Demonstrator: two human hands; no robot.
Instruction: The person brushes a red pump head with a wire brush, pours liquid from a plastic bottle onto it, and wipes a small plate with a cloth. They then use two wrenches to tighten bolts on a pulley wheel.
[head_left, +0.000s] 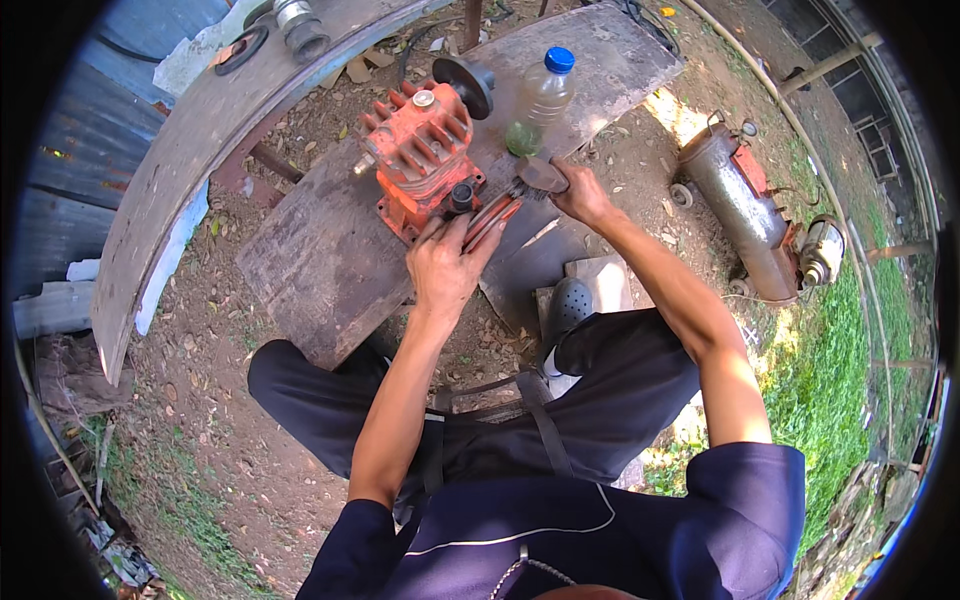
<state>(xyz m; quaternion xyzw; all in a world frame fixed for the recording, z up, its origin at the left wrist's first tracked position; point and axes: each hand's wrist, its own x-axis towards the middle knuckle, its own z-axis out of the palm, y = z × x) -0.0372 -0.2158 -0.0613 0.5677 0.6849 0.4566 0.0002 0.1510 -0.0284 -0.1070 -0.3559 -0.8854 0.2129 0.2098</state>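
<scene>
An orange finned compressor pump stands on a worn wooden board, with a dark round wheel at its upper right. My left hand grips a long orange-and-silver metal piece beside the pump's base, just below a short black cylindrical fitting. My right hand is closed on a brownish brush-like block, whose dark underside meets the far end of the metal piece. A plastic bottle with a blue cap and greenish liquid stands just behind that block.
A metal air tank with fittings lies on the ground at the right. A curved board at the left holds metal parts. My legs flank the board's near side, with corrugated sheeting at the far left.
</scene>
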